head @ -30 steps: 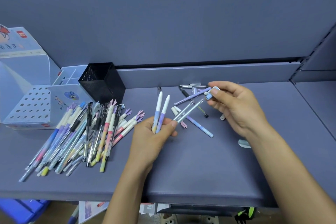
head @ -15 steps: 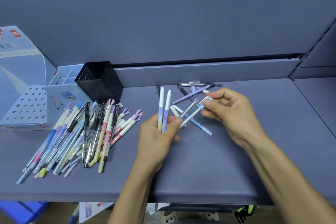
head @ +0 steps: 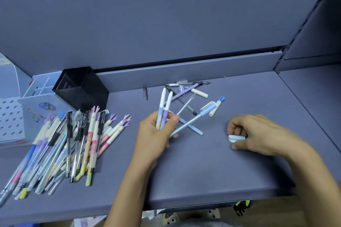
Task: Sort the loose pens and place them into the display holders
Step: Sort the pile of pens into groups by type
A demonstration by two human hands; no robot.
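While the left grip [head: 155, 134] clasps several pens [head: 162, 105], the right grip [head: 258, 134] pinches a pale-blue cap [head: 237, 137] well apart.

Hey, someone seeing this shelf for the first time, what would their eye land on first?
Most likely the big heap of pastel pens sprawled on the left of the shelf, in front of the black mesh holder. Next, the left grip at centre, a bare hand holding a small fan of pens, and the right grip pinching a pale blue cap on the right.
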